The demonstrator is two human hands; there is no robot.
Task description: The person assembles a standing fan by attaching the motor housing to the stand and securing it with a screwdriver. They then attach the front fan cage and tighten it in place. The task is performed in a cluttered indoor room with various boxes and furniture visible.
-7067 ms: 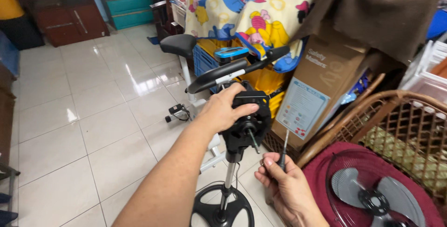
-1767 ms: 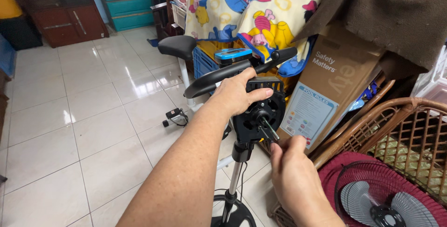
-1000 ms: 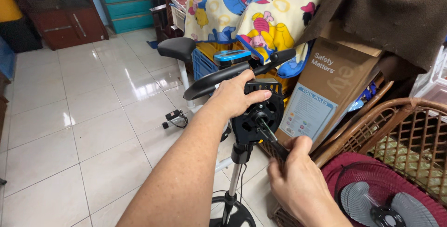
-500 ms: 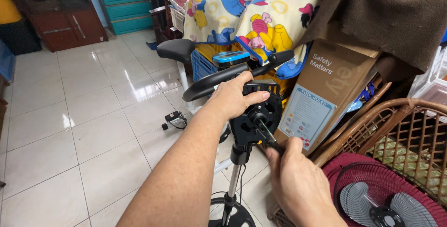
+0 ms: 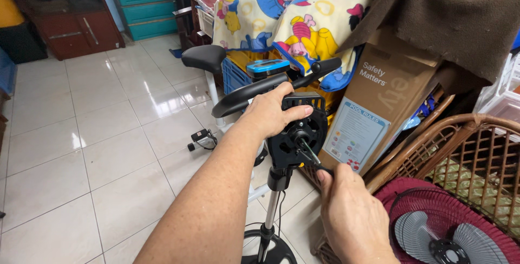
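A black fan motor housing sits on top of a metal stand pole with a round black base on the floor. My left hand grips the top and side of the housing. My right hand is closed around the handle of a screwdriver whose shaft points up and left into the front of the housing beside the motor shaft.
A maroon fan grille with grey blades lies in a wicker chair at the right. An exercise bike, a tall cardboard box, a cartoon blanket and a brown cloth crowd behind. Tiled floor stretches left.
My right hand has moved the screwdriver from beside the stand up to the front of the housing, and over the last second it stays pressed in there. My left hand keeps its grip.
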